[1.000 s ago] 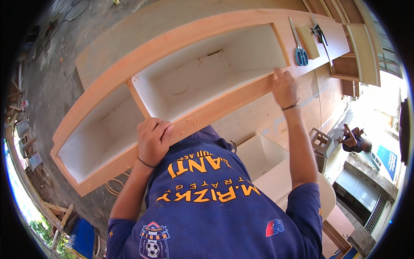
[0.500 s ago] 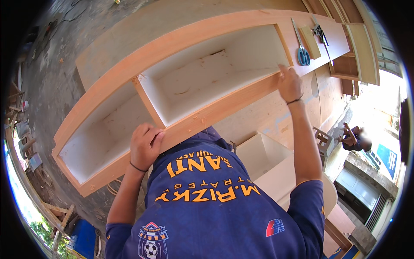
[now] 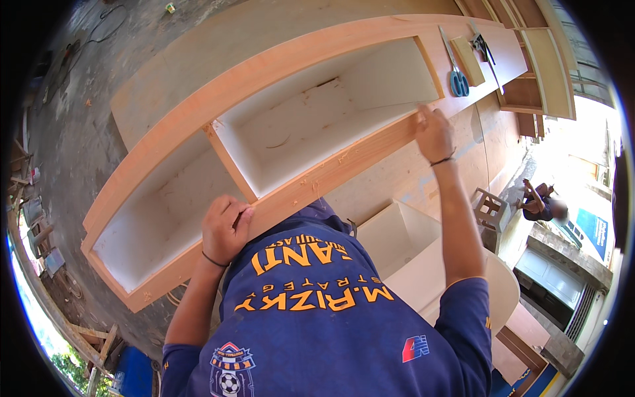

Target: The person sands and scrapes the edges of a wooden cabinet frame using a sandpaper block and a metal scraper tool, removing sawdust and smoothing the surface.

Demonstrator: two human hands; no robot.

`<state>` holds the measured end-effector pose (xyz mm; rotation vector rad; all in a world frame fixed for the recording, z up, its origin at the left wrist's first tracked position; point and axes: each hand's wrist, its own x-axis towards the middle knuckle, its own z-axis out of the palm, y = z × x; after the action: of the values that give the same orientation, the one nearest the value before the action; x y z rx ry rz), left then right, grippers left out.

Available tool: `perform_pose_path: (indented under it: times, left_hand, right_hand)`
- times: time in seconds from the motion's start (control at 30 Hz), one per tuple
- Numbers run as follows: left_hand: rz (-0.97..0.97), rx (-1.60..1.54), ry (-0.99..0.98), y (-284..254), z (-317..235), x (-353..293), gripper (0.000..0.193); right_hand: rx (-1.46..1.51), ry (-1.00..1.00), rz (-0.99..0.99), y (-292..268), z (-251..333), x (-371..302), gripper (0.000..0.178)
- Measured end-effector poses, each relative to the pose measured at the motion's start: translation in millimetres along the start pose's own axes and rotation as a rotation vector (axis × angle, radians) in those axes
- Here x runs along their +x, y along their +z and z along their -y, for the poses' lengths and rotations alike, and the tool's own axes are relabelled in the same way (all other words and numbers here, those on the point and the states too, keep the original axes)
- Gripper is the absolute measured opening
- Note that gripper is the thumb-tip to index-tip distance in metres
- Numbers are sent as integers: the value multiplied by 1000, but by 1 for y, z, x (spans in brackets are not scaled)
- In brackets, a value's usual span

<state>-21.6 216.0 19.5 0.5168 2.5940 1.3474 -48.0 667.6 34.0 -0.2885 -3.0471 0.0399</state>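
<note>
A long wooden cabinet frame [image 3: 331, 162] with white-lined compartments lies in front of me, slanting up to the right. My left hand [image 3: 227, 228] is closed over its near edge, beside the divider [image 3: 228, 162]. Farther right, my right hand [image 3: 435, 134] is closed with bent fingers at the same near edge, close to the corner of the larger compartment. Whatever its fingers may hold is hidden. Wood shavings cling to the near rail and lie inside the compartments.
Blue-handled scissors [image 3: 458, 81], a wood block [image 3: 468, 61] and a dark metal tool [image 3: 486, 49] lie on the cabinet's right end. A white open box [image 3: 397, 238] stands below. Wooden shelving [image 3: 546, 73] is at far right; a person [image 3: 539, 202] sits beyond. A blue barrel [image 3: 134, 370] is lower left.
The whole view has shifted slightly. Both hands stay at the near edge; the right fingers have shifted a little along it.
</note>
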Motion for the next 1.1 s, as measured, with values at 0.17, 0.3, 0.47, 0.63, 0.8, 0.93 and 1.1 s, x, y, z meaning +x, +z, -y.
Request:
perform_pose_path:
  times: [0.17,0.3,0.47,0.63,0.8,0.93,1.1]
  left_hand:
    - [5,5,-18,-1,1,-2,5]
    - [9,-6,-20,-2,2,-3,5]
    - [-3,2,18,0,3,-1,5]
    - [-16,-16,-24,0,1,-4,5]
    - [-24,2,-9,-3,1,-3,5]
    - [-55,-4,31,1,2,-3,5]
    - [37,-52,-65,-1,2,-5,10]
  right_hand:
    - [184,-222,142,-3,148,-75,30]
    - [271,-167,22,10,95,-53,37]
    - [-77,14,13,-4,5,8,32]
    - [1,-347,133,4,142,-63,38]
    - [302,-399,339,-23,188,-75,40]
    - [-111,-30,195,-10,57,5,38]
    - [65,-410,190,24,113,-56,38]
